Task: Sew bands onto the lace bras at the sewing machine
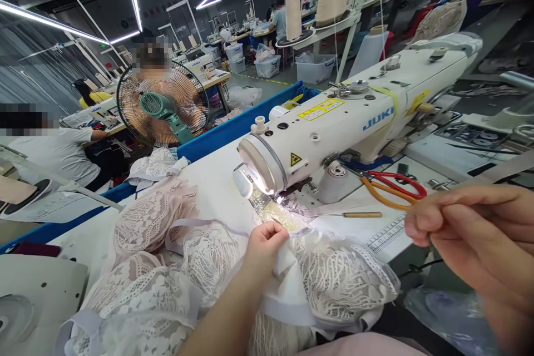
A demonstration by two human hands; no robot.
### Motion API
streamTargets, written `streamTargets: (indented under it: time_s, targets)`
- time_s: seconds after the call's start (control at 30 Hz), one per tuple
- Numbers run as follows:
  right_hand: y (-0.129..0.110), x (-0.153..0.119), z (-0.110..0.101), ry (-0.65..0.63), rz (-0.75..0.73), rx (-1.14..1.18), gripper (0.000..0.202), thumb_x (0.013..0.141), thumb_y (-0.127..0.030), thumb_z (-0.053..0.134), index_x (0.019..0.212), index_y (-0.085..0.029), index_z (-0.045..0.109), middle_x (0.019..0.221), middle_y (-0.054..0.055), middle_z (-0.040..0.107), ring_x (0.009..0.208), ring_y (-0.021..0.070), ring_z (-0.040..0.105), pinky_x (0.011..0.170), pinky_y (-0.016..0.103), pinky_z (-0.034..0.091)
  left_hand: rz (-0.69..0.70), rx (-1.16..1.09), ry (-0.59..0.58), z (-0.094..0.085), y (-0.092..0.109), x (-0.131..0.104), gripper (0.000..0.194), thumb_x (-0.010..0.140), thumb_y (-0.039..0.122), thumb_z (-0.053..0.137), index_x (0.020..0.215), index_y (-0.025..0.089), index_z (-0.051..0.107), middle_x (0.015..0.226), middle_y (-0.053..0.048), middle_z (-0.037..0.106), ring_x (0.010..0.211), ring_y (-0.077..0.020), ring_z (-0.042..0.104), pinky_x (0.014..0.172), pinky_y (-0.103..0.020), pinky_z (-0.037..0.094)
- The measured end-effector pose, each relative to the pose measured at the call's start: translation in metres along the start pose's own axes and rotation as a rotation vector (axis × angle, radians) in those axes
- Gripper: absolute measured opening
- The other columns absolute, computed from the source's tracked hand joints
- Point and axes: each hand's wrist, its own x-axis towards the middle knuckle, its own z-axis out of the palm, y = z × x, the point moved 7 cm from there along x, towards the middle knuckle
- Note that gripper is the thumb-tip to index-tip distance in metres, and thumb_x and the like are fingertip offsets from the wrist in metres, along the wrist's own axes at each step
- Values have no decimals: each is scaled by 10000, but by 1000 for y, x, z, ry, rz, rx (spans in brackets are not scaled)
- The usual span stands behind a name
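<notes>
My left hand (266, 247) is closed in a pinch on the edge of a white lace bra (344, 281), just in front of the sewing machine's (329, 122) lit needle area. The bra's lace cup spreads to the right of that hand, and its pale band drapes below. Off to the right, my right hand (479, 228) is raised with thumb and fingertips pressed together. Whatever may be between those fingers is too small to make out. Nearest to it are scissors (392, 189) with red and orange handles. A thin tool with a wooden handle (362, 214) lies on the machine bed.
More lace bras (146, 222) are heaped on the table at left. A blue cloth trough (242, 122) runs behind the table, with a fan (162, 103) beyond it. Thread cones (293, 16) stand above the machine. Other people sit at machines farther back.
</notes>
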Motion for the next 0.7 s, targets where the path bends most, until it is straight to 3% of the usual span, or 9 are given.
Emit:
streamTargets:
  time_s: [0.37,0.57,0.7]
  targets:
    - [10,12,19,-156,97,89,75,770,-268,608,785,-236,543,563,-38,586,469,101,503,432,229,402,27,-19,-31,-1,-3,2,214,654,295,620,593,146,479,539,47,388,494,-62,310,486,-195,220]
    - [6,13,2,87,98,33,161,667,-232,694,736,-219,549,528,-32,553,454,96,488,402,217,372,3,-23,-13,1,-1,0,179,632,253,610,569,145,483,520,44,398,481,-62,319,474,-204,214]
    - [1,18,-6,171,-7,-7,209,601,-246,733,679,-219,541,483,-28,522,438,122,482,385,254,358,5,-21,-16,2,0,0,166,631,239,601,559,144,485,521,39,401,485,-65,326,475,-208,224]
